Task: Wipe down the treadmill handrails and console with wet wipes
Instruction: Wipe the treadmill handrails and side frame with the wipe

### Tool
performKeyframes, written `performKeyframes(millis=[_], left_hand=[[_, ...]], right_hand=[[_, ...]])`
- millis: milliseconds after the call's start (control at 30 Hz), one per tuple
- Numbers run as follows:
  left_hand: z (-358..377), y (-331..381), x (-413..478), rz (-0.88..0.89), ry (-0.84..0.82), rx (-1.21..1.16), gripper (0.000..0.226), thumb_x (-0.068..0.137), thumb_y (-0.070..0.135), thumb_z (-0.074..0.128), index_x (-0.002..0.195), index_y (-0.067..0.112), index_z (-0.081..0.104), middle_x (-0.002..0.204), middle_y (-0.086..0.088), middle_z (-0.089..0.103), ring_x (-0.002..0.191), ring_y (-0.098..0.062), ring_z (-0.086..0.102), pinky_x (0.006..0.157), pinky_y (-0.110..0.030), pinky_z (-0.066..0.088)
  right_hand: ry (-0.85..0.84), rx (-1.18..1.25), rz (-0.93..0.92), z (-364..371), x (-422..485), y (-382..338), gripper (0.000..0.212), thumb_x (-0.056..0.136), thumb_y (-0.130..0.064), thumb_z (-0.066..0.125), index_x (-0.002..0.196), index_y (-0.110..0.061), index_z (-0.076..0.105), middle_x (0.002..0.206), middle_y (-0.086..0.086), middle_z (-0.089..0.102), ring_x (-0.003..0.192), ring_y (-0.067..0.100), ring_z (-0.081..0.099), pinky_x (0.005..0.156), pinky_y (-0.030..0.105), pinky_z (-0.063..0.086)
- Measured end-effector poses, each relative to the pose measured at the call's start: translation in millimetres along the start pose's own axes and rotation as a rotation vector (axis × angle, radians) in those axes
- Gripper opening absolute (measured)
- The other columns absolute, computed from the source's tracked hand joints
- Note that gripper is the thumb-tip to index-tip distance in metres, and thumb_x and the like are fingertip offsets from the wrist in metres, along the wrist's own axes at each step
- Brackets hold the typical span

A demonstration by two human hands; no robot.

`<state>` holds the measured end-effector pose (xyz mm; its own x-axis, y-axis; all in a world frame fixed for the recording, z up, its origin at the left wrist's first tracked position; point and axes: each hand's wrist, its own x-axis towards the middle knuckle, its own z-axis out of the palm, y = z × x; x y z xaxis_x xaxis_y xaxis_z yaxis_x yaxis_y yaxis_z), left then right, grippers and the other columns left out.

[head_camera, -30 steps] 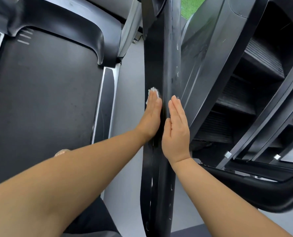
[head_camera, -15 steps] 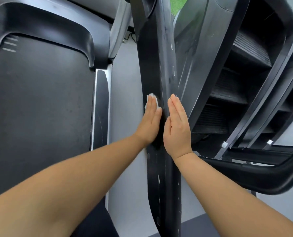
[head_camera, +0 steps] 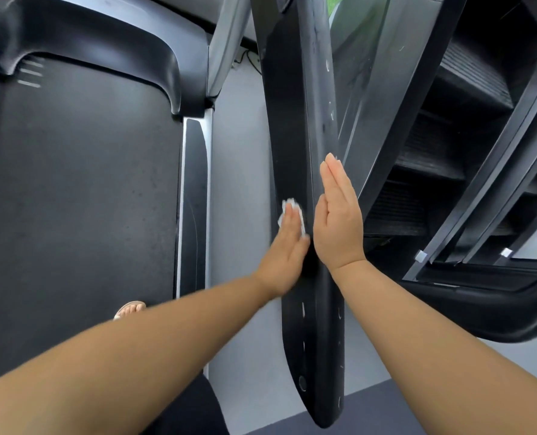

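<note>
**Black plastic handrail [head_camera: 292, 105] held between two flat palms in treadmill wipe-down**

Dark rubber treadmill belt [head_camera: 79, 215] fills the space far to the left of both hands, edged by a silver side strip [head_camera: 182, 199]. A band of grey floor [head_camera: 239, 183] separates that strip from the hands. A sandalled foot [head_camera: 130, 309] shows just above the left forearm.

The left hand [head_camera: 287, 249] lies flat with its fingers straight and together. It presses a crumpled white wet wipe [head_camera: 290, 203] against the left face of the long handrail, and the wipe peeks out past the fingertips.

The rail stands between the hands and touches both. Its long axis runs away from the person: the rounded end sits behind the wrists, near the body, and the rest stretches on well beyond the fingertips.

The right hand [head_camera: 339, 224] is just as flat and straight-fingered, laid along the rail's right face. Its fingertips reach further up the rail than the left's. No wipe shows under this palm, though one could be hidden there.

A dark stepped machine [head_camera: 449, 152] stands to the right of the right hand, near the rail but apart from it.

The left hand has the cloth, so it looks like the working hand, with the right bracing the far side. Any coming stroke would likely need to run lengthwise along the rail, either out beyond the fingertips or back toward the wrists. The console is not in view.
</note>
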<state>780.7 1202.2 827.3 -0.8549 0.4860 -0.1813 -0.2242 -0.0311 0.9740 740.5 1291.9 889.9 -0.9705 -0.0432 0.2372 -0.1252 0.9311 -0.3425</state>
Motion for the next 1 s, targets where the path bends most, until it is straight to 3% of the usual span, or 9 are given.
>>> performKeyframes(millis=[200, 300, 467, 567, 700, 800, 1000], left_hand=[[-13, 18, 48, -0.02, 0.108, -0.127, 0.055, 0.105, 0.03, 0.012, 0.149, 0.017, -0.017, 0.157, 0.005, -0.022, 0.143, -0.004, -0.018, 0.12, -0.035, -0.005], [7, 11, 15, -0.019, 0.091, -0.147, 0.063, 0.097, 0.047, 0.008, 0.147, 0.023, -0.021, 0.155, 0.01, -0.025, 0.141, 0.002, -0.021, 0.119, -0.029, -0.007], [43, -5, -57, -0.061, -0.004, -0.102, 0.053, 0.1, 0.042, 0.011, 0.135, 0.036, -0.028, 0.15, 0.017, -0.034, 0.138, 0.006, -0.025, 0.118, -0.027, -0.009], [33, -6, -33, -0.08, 0.037, -0.107, 0.05, 0.104, 0.035, 0.012, 0.137, 0.031, -0.025, 0.153, 0.011, -0.031, 0.14, 0.002, -0.023, 0.119, -0.028, -0.008], [-9, 1, 44, -0.079, 0.118, -0.146, 0.073, 0.094, 0.062, 0.007, 0.149, 0.021, -0.018, 0.157, 0.008, -0.023, 0.143, -0.004, -0.019, 0.121, -0.036, -0.004], [-23, 5, 75, -0.113, 0.143, -0.176, 0.07, 0.096, 0.059, 0.008, 0.15, 0.023, -0.018, 0.158, 0.008, -0.021, 0.144, -0.006, -0.016, 0.121, -0.041, -0.001], [21, -10, 5, -0.072, 0.14, -0.184, 0.069, 0.094, 0.056, 0.009, 0.148, 0.023, -0.018, 0.156, 0.011, -0.024, 0.142, 0.002, -0.018, 0.12, -0.032, -0.004]], right_hand=[[0.005, 0.035, -0.007, 1, 0, 1, 0.047, 0.094, 0.0, 0.033, 0.14, 0.002, 0.039, 0.149, 0.009, 0.037, 0.138, 0.007, 0.025, 0.116, 0.017, 0.017], [0.003, 0.053, -0.009, 1, 0, 2, 0.046, 0.096, -0.003, 0.03, 0.141, 0.001, 0.039, 0.149, 0.011, 0.037, 0.139, 0.009, 0.025, 0.117, 0.021, 0.018], [-0.005, 0.054, -0.044, 1, 0, 4, 0.049, 0.095, -0.011, 0.026, 0.141, 0.001, 0.037, 0.148, 0.011, 0.038, 0.14, 0.014, 0.027, 0.117, 0.023, 0.02], [-0.002, 0.059, -0.039, 1, 1, 5, 0.048, 0.096, -0.009, 0.027, 0.141, 0.001, 0.038, 0.148, 0.012, 0.038, 0.14, 0.015, 0.028, 0.117, 0.022, 0.019], [-0.016, 0.068, -0.037, 1, 0, 5, 0.048, 0.095, -0.006, 0.028, 0.141, 0.001, 0.038, 0.149, 0.01, 0.036, 0.141, 0.017, 0.028, 0.117, 0.023, 0.019], [-0.015, 0.071, -0.038, 1, 1, 5, 0.051, 0.094, -0.013, 0.025, 0.142, 0.0, 0.037, 0.149, 0.009, 0.036, 0.14, 0.015, 0.027, 0.117, 0.022, 0.019], [-0.018, 0.072, -0.049, 1, 1, 7, 0.05, 0.094, -0.012, 0.026, 0.142, 0.0, 0.037, 0.149, 0.009, 0.036, 0.14, 0.012, 0.026, 0.117, 0.021, 0.018]])
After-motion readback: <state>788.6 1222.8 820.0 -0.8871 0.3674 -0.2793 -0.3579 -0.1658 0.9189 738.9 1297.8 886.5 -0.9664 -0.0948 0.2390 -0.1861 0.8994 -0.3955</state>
